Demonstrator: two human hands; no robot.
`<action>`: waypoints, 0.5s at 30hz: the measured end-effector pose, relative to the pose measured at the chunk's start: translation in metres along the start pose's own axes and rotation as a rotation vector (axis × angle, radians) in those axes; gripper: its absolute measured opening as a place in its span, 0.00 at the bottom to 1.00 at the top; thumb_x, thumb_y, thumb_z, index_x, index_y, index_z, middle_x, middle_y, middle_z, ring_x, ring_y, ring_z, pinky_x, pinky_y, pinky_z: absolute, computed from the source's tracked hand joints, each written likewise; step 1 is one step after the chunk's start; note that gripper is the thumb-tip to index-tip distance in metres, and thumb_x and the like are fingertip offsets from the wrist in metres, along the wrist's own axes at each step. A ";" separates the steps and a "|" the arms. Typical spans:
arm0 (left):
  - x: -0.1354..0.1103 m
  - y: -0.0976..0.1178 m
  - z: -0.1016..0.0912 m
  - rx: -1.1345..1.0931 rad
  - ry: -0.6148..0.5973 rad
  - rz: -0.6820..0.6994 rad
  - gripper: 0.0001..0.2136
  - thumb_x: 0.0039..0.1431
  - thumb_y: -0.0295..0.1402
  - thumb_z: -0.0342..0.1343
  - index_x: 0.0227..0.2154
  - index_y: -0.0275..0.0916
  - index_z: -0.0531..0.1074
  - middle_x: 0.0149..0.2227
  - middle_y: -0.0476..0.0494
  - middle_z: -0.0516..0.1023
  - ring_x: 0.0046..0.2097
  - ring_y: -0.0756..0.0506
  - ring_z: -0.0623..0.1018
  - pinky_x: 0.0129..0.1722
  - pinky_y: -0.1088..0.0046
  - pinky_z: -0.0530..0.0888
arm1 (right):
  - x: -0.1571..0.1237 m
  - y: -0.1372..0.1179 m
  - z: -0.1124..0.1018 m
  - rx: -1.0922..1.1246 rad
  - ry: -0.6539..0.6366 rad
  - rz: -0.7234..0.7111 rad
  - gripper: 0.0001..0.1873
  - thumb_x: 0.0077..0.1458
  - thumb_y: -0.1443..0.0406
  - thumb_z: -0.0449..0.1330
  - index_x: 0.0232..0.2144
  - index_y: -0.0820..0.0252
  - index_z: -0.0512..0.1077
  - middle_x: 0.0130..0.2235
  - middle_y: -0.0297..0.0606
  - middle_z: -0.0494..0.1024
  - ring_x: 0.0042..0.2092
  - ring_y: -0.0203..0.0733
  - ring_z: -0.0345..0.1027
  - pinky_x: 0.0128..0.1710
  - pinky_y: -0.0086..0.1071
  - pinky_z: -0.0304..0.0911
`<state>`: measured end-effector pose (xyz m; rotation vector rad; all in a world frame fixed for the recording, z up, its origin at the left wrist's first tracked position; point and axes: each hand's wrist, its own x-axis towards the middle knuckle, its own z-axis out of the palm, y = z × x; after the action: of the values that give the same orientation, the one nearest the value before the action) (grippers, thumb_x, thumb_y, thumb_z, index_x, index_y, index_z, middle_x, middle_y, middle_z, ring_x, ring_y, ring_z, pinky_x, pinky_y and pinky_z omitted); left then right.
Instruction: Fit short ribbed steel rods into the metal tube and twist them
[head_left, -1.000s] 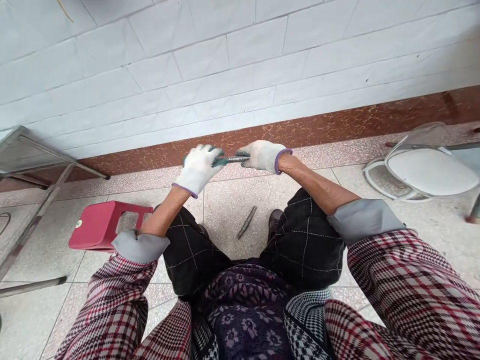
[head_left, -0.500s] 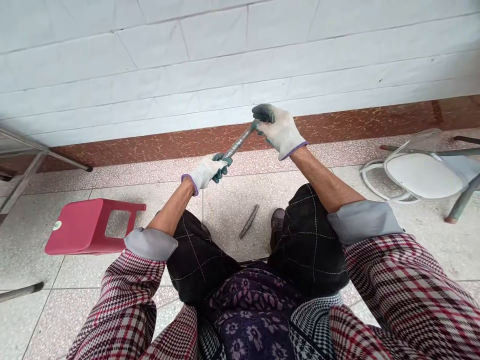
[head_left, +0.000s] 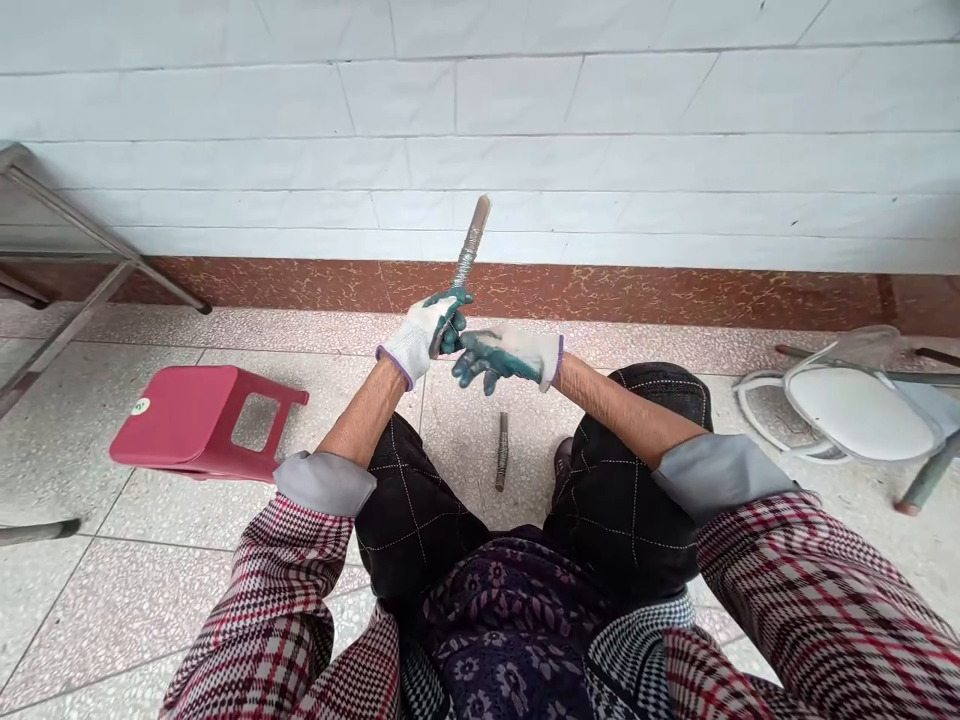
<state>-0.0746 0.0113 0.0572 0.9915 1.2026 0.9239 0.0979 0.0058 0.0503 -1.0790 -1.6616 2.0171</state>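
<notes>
My left hand [head_left: 435,330], in a white knit glove with green-coated fingers, is closed around the lower part of a rod wound with silvery wire [head_left: 470,245]. The rod points up and slightly right, and its bare brownish tip stands above the winding. My right hand [head_left: 506,357], gloved the same way, is just right of and below the left one. Its fingers are spread loosely, pointing left, and no object shows in them. On the floor between my feet lies a short piece with a ridged, coiled surface [head_left: 502,452].
To the left a red plastic stool [head_left: 180,415] lies on its side, near a metal frame [head_left: 112,245]. A round-seated white chair [head_left: 862,410] is at the right. A white tiled wall [head_left: 510,160] with a brown base strip [head_left: 675,297] rises ahead.
My right hand has left the rod's far end and come down beside my left hand. The rod now points more upright, still in my left hand. The view has shifted slightly.
</notes>
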 end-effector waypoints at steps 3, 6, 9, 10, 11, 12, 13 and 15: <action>-0.005 -0.001 -0.005 -0.183 0.033 -0.002 0.10 0.71 0.32 0.48 0.44 0.35 0.74 0.21 0.53 0.68 0.15 0.56 0.60 0.15 0.77 0.54 | -0.007 -0.008 0.001 -0.058 0.103 -0.107 0.16 0.51 0.56 0.67 0.36 0.62 0.76 0.21 0.31 0.70 0.19 0.33 0.59 0.16 0.27 0.56; -0.012 0.000 -0.004 -0.217 0.036 -0.039 0.09 0.71 0.30 0.48 0.42 0.35 0.74 0.21 0.53 0.70 0.14 0.56 0.59 0.13 0.78 0.52 | -0.013 -0.023 -0.010 -0.194 0.341 -0.174 0.10 0.53 0.61 0.63 0.32 0.64 0.78 0.19 0.28 0.62 0.18 0.29 0.50 0.15 0.26 0.44; -0.016 0.001 0.000 -0.306 -0.058 -0.035 0.11 0.73 0.33 0.46 0.41 0.35 0.73 0.20 0.54 0.67 0.13 0.57 0.57 0.12 0.79 0.51 | -0.016 -0.029 -0.021 -0.353 0.468 -0.174 0.09 0.54 0.64 0.62 0.31 0.64 0.79 0.20 0.28 0.62 0.20 0.28 0.50 0.16 0.27 0.42; -0.016 0.001 0.001 -0.350 -0.114 -0.037 0.12 0.74 0.34 0.46 0.41 0.35 0.73 0.19 0.55 0.65 0.13 0.56 0.56 0.12 0.80 0.50 | -0.017 -0.028 -0.024 -0.381 0.478 -0.171 0.09 0.54 0.64 0.62 0.31 0.65 0.80 0.20 0.28 0.63 0.20 0.28 0.51 0.16 0.27 0.43; -0.015 0.000 0.002 -0.394 -0.176 -0.042 0.14 0.75 0.36 0.45 0.42 0.36 0.73 0.18 0.56 0.63 0.12 0.56 0.55 0.12 0.80 0.50 | -0.017 -0.026 -0.026 -0.396 0.482 -0.168 0.09 0.54 0.64 0.62 0.32 0.65 0.80 0.20 0.29 0.63 0.20 0.28 0.51 0.16 0.27 0.43; -0.014 -0.001 0.003 -0.431 -0.235 -0.050 0.15 0.75 0.38 0.45 0.43 0.36 0.73 0.18 0.57 0.62 0.12 0.56 0.54 0.11 0.80 0.50 | -0.018 -0.023 -0.028 -0.405 0.484 -0.167 0.10 0.55 0.64 0.62 0.33 0.65 0.81 0.20 0.29 0.64 0.20 0.28 0.51 0.16 0.27 0.44; -0.013 -0.002 0.004 -0.458 -0.282 -0.057 0.16 0.75 0.40 0.45 0.43 0.36 0.74 0.17 0.57 0.61 0.12 0.56 0.53 0.11 0.81 0.50 | -0.019 -0.021 -0.030 -0.409 0.488 -0.166 0.10 0.55 0.64 0.62 0.33 0.65 0.81 0.20 0.29 0.64 0.20 0.28 0.52 0.16 0.27 0.44; -0.011 -0.005 0.008 -0.468 -0.341 -0.058 0.18 0.75 0.43 0.45 0.43 0.35 0.74 0.18 0.56 0.64 0.11 0.56 0.55 0.11 0.81 0.52 | -0.022 -0.016 -0.033 -0.399 0.501 -0.161 0.10 0.56 0.65 0.61 0.34 0.64 0.81 0.21 0.29 0.65 0.20 0.29 0.54 0.16 0.27 0.47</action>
<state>-0.0683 -0.0013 0.0568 0.6946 0.6814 0.8933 0.1324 0.0187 0.0711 -1.3854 -1.8254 1.2052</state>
